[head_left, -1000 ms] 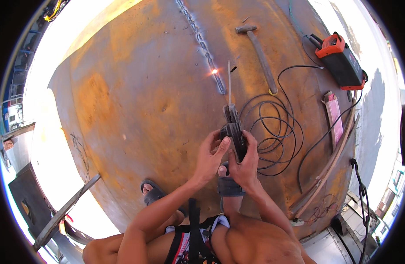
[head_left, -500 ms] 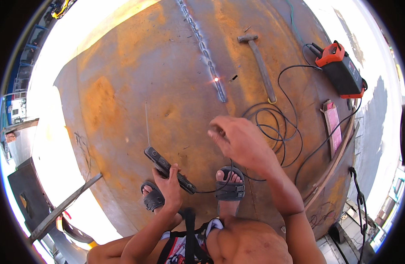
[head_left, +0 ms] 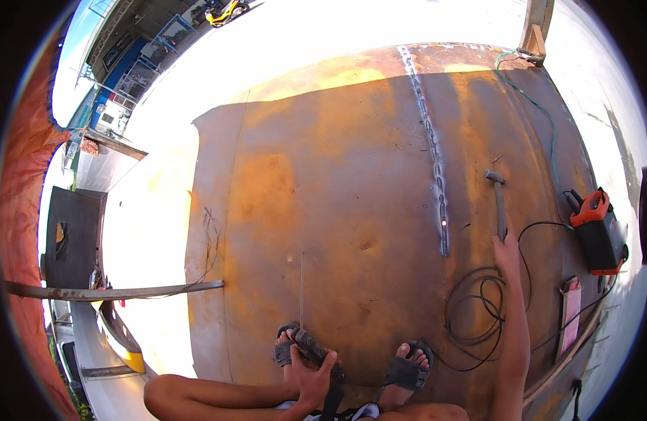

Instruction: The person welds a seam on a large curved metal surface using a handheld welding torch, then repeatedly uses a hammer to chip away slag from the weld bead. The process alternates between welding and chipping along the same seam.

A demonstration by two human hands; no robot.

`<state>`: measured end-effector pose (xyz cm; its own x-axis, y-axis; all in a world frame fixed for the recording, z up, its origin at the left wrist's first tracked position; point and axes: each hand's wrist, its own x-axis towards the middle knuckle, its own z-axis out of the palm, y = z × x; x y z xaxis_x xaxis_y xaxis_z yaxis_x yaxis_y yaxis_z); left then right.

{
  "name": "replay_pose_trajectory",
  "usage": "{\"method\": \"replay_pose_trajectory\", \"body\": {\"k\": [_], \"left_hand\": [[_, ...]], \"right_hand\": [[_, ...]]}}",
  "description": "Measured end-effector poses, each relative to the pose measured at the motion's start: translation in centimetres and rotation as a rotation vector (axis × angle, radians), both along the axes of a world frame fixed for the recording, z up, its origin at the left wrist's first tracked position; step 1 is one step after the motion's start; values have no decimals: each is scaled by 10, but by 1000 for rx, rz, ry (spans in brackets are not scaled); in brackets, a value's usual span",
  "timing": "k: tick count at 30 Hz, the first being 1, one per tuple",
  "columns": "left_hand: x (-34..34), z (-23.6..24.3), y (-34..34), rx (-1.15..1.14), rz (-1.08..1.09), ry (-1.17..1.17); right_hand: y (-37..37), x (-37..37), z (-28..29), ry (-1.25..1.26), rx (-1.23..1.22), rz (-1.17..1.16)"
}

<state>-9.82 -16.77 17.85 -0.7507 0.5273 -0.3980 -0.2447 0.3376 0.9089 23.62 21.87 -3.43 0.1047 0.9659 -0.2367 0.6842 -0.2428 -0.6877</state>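
My left hand [head_left: 313,379] is closed around a black electrode holder [head_left: 309,346] low in the view, by my sandalled left foot. A thin welding rod [head_left: 302,288] sticks up from its jaw, away from me. Stretched out to the right, my right hand [head_left: 506,255] grips the handle end of a hammer [head_left: 499,200] lying on the rusty steel plate [head_left: 323,210]. Its fingers are partly hidden by the back of the hand. Left of the hammer runs a broken line of weld [head_left: 431,144], with a spot glowing near its close end.
An orange and black welding machine [head_left: 598,231] stands at the right. Its black cable [head_left: 471,338] lies looped beside my right forearm. Near it is a pink carton [head_left: 570,316]. A metal bar [head_left: 148,290] juts in from the left, and a post [head_left: 535,31] rises at the far right.
My right hand has reached away and to the right, from above the plate onto the hammer's handle. The left hand still holds the electrode holder. The view has tilted up and turned left.
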Motion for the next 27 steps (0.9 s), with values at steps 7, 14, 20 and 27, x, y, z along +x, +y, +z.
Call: {"method": "replay_pose_trajectory", "body": {"k": [7, 14, 20, 27], "left_hand": [[5, -6, -16, -174, -14, -66], [14, -24, -10, -151, -55, -127], [19, -21, -1, -142, -111, -70], [24, -11, -1, -189, 16, -193]], "right_hand": [[-103, -35, 101, 643, -439, -211], [-191, -51, 88, 575, -396, -128], [-210, -12, 77, 524, -371, -224], [-213, 24, 95, 762, -645, -183]]}}
